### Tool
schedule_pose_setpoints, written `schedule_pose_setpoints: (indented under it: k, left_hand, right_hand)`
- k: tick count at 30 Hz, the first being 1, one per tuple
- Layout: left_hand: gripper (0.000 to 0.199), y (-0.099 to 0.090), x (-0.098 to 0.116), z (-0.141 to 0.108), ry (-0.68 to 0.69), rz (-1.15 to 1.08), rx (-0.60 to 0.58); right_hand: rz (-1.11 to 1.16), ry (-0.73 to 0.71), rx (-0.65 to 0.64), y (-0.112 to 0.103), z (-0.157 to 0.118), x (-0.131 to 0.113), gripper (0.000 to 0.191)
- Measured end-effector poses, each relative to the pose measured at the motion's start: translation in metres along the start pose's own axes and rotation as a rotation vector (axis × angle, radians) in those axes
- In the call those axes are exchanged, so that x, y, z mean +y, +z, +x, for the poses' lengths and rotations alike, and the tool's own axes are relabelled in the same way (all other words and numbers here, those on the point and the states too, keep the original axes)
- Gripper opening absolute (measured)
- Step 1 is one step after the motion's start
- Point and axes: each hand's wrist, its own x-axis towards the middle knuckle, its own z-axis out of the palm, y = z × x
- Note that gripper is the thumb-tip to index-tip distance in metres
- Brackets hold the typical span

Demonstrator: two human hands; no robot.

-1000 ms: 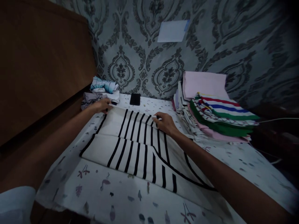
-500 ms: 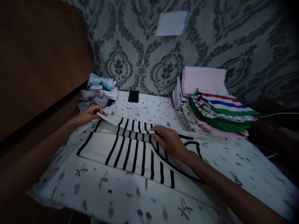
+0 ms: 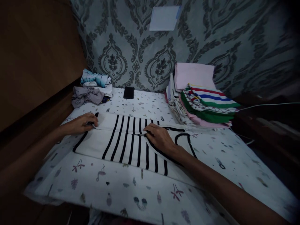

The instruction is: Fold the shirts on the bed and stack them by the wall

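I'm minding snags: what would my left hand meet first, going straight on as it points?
The left hand would first meet the striped garment, whose edge it appears to pinch; depth beyond is unclear.

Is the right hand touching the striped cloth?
Touching. The head view shows the right hand with its fingers on the striped cloth, no gap visible.

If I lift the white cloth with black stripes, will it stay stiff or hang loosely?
The striped cloth will probably hang loosely, since it lies flat and folds over itself on the printed tablecloth. It is likely light, because its layers look thin. The folds may open if it is lifted by one edge, since no fastening shows.
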Motion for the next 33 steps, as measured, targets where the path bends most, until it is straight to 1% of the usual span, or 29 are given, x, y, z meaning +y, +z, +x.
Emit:
schedule_pose_setpoints:
  k: [2, 3, 5, 7, 9, 11, 12, 14, 16, 18, 21, 23, 24, 25, 27, 29, 30, 33]
  left_hand:
    - [0.032, -0.002, 0.006, 0.0, 0.004, 0.075, -0.016]
    - [0.032, -0.003, 0.013, 0.001, 0.005, 0.113, -0.024]
    - [0.034, -0.002, 0.035, 0.008, 0.014, 0.145, -0.013]
    - [0.035, 0.004, 0.065, 0.019, 0.052, 0.084, -0.004]
    - [0.036, 0.018, 0.097, 0.033, 0.144, -0.004, -0.022]
    - [0.037, 0.038, 0.125, 0.047, 0.273, -0.027, -0.031]
    - [0.037, 0.049, 0.135, 0.053, 0.336, -0.009, -0.021]
    - [0.038, 0.071, 0.148, 0.061, 0.441, 0.044, -0.001]
    - [0.039, 0.09, 0.15, 0.063, 0.505, 0.093, 0.001]
    - [0.041, 0.102, 0.146, 0.061, 0.53, 0.132, 0.006]
    - [0.047, 0.109, 0.139, 0.059, 0.506, 0.15, 0.037]
    - [0.055, 0.111, 0.137, 0.062, 0.459, 0.148, 0.063]
    - [0.059, 0.112, 0.138, 0.064, 0.433, 0.153, 0.074]
    - [0.063, 0.115, 0.14, 0.067, 0.414, 0.162, 0.076]
    - [0.067, 0.122, 0.143, 0.073, 0.418, 0.192, 0.05]
    - [0.067, 0.13, 0.146, 0.077, 0.447, 0.232, 0.008]
    - [0.066, 0.133, 0.146, 0.078, 0.459, 0.25, -0.011]
    - [0.064, 0.137, 0.148, 0.079, 0.46, 0.266, -0.041]
  right_hand:
    - [-0.025, 0.017, -0.018, 0.0, 0.0, 0.0, 0.027]
    - [-0.037, 0.024, -0.036, 0.0, 0.0, -0.001, 0.028]
    - [-0.058, 0.041, -0.074, -0.002, 0.001, -0.001, 0.029]
    - [-0.084, 0.059, -0.094, -0.003, 0.001, -0.003, 0.028]
    - [-0.122, 0.069, -0.104, -0.004, 0.001, -0.005, 0.026]
    - [-0.168, 0.067, -0.111, -0.005, -0.001, -0.007, 0.027]
    - [-0.188, 0.068, -0.113, -0.005, -0.002, -0.007, 0.029]
    - [-0.218, 0.073, -0.113, -0.006, -0.008, -0.008, 0.031]
    - [-0.227, 0.086, -0.11, -0.008, -0.016, -0.007, 0.033]
    - [-0.203, 0.096, -0.099, -0.009, -0.026, -0.003, 0.034]
    - [-0.14, 0.102, 0.0, -0.011, -0.041, 0.011, 0.034]
    - [-0.12, 0.087, 0.105, -0.011, -0.048, 0.028, 0.036]
    - [-0.12, 0.081, 0.141, -0.011, -0.051, 0.038, 0.037]
    - [-0.123, 0.083, 0.151, -0.01, -0.053, 0.049, 0.039]
    - [-0.128, 0.132, 0.107, -0.01, -0.056, 0.071, 0.045]
    - [-0.127, 0.213, 0.048, -0.01, -0.058, 0.092, 0.05]
    - [-0.124, 0.244, 0.038, -0.01, -0.059, 0.1, 0.051]
    - [-0.117, 0.263, 0.072, -0.013, -0.06, 0.114, 0.045]
